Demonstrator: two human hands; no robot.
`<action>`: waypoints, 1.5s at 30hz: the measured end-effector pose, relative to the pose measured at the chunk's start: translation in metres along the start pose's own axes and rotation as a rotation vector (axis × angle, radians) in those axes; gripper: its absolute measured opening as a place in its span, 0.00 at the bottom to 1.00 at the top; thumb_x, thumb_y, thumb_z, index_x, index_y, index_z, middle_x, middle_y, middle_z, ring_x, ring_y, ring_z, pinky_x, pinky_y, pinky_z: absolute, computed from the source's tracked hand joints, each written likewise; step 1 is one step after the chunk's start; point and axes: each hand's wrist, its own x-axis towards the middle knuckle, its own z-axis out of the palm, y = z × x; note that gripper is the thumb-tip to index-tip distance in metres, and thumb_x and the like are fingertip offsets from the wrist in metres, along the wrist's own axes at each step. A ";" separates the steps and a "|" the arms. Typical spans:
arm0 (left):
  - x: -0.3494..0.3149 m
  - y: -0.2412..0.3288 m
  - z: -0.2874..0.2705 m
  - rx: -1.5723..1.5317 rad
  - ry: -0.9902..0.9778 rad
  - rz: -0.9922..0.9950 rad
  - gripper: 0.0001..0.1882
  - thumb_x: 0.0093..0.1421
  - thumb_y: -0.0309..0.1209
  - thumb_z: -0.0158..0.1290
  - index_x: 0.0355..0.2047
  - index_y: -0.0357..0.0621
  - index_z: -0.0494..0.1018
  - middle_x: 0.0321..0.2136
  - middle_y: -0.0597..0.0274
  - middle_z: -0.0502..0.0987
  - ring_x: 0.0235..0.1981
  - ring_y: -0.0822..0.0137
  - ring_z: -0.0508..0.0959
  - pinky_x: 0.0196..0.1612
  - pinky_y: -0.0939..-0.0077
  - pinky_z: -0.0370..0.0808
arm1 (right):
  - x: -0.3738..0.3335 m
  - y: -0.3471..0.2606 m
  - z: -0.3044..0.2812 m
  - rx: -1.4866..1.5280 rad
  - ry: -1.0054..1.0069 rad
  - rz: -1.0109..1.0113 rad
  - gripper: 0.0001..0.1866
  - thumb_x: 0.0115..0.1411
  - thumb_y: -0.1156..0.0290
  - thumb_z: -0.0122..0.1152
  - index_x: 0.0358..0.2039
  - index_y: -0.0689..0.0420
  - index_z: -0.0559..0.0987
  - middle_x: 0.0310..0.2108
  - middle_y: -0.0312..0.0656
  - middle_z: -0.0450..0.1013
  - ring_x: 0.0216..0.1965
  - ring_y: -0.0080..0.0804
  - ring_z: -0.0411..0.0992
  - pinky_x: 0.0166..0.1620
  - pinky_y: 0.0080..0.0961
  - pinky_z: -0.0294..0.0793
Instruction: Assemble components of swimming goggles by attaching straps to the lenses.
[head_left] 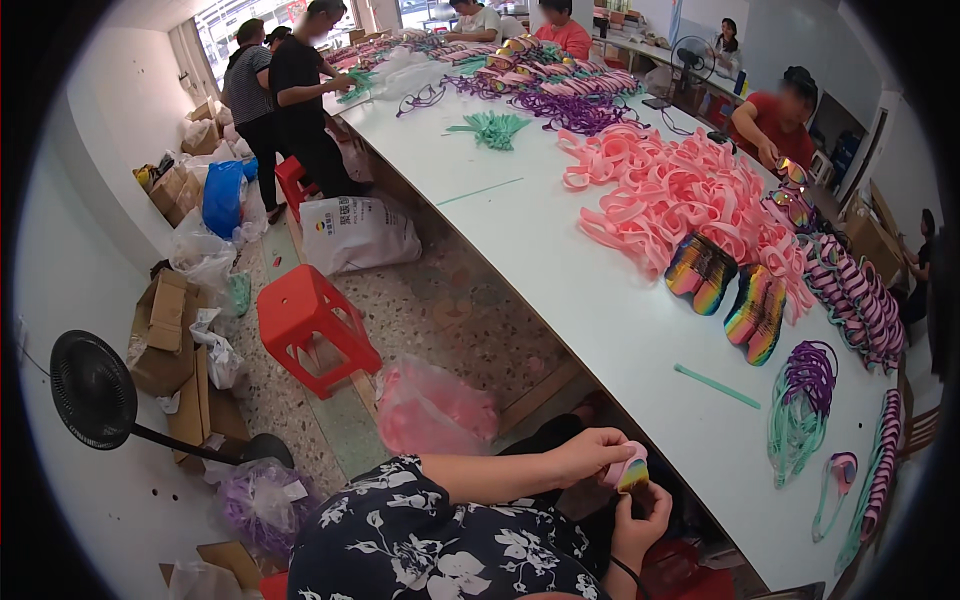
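Observation:
Just off the table's near edge, my left hand and my right hand hold a pair of swim goggles between them. The goggles have a pink frame and a rainbow mirrored lens. From above, the left fingers pinch the pink part; the right fingers close on the lower end by the lens. On the table beyond lie two stacks of rainbow lenses, next to a large heap of pink goggle frames. A thin green strip is nearer my hands.
Purple and green straps, a single strapped goggle and rows of finished-looking goggles line the white table's right side. Red stools, pink-filled bags and a black fan stand left. Several people work around the table.

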 end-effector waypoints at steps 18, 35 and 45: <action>0.003 -0.008 0.003 -0.094 -0.013 -0.104 0.07 0.68 0.34 0.52 0.35 0.45 0.74 0.29 0.71 0.74 0.30 0.80 0.72 0.31 0.82 0.70 | -0.008 -0.005 -0.002 0.024 0.058 0.023 0.19 0.51 0.84 0.65 0.44 0.62 0.73 0.41 0.41 0.72 0.43 0.30 0.76 0.51 0.27 0.75; 0.011 -0.033 0.008 -0.106 0.015 -0.066 0.12 0.70 0.40 0.51 0.39 0.44 0.73 0.29 0.69 0.74 0.26 0.78 0.74 0.24 0.82 0.71 | -0.012 0.010 -0.002 0.080 0.051 0.076 0.20 0.51 0.84 0.64 0.45 0.62 0.73 0.43 0.41 0.69 0.43 0.31 0.75 0.50 0.28 0.75; 0.008 -0.029 0.006 -0.054 0.024 -0.006 0.12 0.70 0.39 0.51 0.38 0.43 0.73 0.29 0.68 0.74 0.29 0.78 0.73 0.29 0.81 0.72 | -0.011 0.008 -0.001 0.091 0.024 0.093 0.19 0.51 0.84 0.64 0.45 0.62 0.73 0.43 0.40 0.68 0.43 0.30 0.74 0.50 0.26 0.75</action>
